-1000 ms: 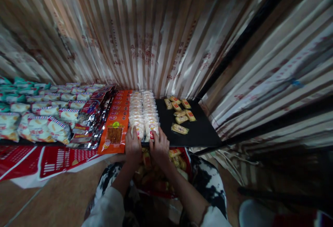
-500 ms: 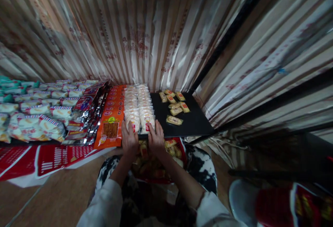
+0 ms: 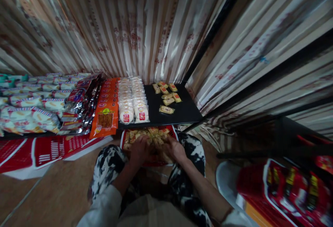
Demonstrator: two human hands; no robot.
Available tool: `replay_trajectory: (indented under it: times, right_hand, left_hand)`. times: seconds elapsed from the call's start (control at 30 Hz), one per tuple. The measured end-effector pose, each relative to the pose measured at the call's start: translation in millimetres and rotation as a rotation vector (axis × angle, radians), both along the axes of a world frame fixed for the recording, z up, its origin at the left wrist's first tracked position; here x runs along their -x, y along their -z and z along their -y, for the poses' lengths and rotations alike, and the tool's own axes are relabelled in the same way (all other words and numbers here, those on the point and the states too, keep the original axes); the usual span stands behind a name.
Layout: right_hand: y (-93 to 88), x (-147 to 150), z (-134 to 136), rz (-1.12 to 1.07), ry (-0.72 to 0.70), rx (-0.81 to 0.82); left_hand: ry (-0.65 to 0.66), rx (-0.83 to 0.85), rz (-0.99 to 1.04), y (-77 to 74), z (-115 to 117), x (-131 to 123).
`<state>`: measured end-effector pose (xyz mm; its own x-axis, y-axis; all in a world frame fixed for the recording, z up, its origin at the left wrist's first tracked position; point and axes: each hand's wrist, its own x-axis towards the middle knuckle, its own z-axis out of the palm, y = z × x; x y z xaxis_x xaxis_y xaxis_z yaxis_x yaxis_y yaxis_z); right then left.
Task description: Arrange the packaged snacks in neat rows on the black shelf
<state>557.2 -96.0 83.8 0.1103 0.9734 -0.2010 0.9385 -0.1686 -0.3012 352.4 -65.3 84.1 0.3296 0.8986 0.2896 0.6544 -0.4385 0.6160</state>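
Below the front edge of a black shelf (image 3: pixel 156 119), a red container (image 3: pixel 176 132) holds many small yellow-wrapped snacks (image 3: pixel 132 134). Both my left hand (image 3: pixel 140 148) and my right hand (image 3: pixel 174 149) are down in it among the packets. Their fingers are dim and blurred, so what they grip cannot be made out. On the shelf above, two rows of clear-wrapped white round crackers (image 3: pixel 142 111) stand beside an orange bag (image 3: pixel 106 105). Several loose yellow packets (image 3: pixel 167 109) lie to the right of the crackers.
Dark red foil packs (image 3: pixel 83 98) and many white-and-blue packets (image 3: pixel 28 116) fill the shelf's left part. A striped curtain (image 3: pixel 135 26) hangs behind. At the lower right are a grey-white stool (image 3: pixel 225 178) and red packages (image 3: pixel 282 182). Black metal bars cross the right side.
Both hands have left the front of the white cracker rows and moved down into the red container. The view has shifted slightly, showing more of the red packages at the lower right.
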Motion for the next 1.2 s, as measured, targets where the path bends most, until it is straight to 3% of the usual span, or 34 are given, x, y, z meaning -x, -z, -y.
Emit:
replay_trajectory:
  times: [0.07, 0.13, 0.4, 0.6, 0.77, 0.9, 1.03, 1.2]
  right_hand:
    - [-2.5, -1.1, 6.3, 0.068, -0.066, 0.199]
    - [-2.6, 2.2, 9.7, 0.13, -0.091, 0.267]
    - [-2.0, 10.4, 11.5, 0.206, -0.145, 0.259]
    - [-27.4, -1.2, 12.6, 0.183, -0.145, 0.153]
    - [-53.2, -5.3, 7.0, 0.011, -0.172, -0.032]
    - [-62.7, 3.1, -0.2, -0.196, -0.242, -0.118]
    - [-60.8, 14.6, -6.7, -0.386, -0.281, -0.126]
    - [-48.6, 22.8, -12.1, -0.532, -0.095, -0.151]
  left_hand:
    - [0.073, 0.137, -0.037, 7.7, 13.6, -9.8]
    - [0.126, 0.249, -0.084, 11.5, 23.7, -16.9]
    - [0.186, 0.341, -0.116, 4.9, 35.2, -14.4]
    - [0.164, 0.293, -0.081, 10.1, 37.1, -14.1]
    - [0.12, 0.296, 0.018, 6.3, 33.7, -21.2]
    - [0.068, 0.399, 0.116, -3.6, 29.1, -22.4]
    - [0.029, 0.558, 0.219, -7.8, 28.0, -17.3]
    - [-0.089, 0.584, 0.291, -12.6, 23.7, -3.2]
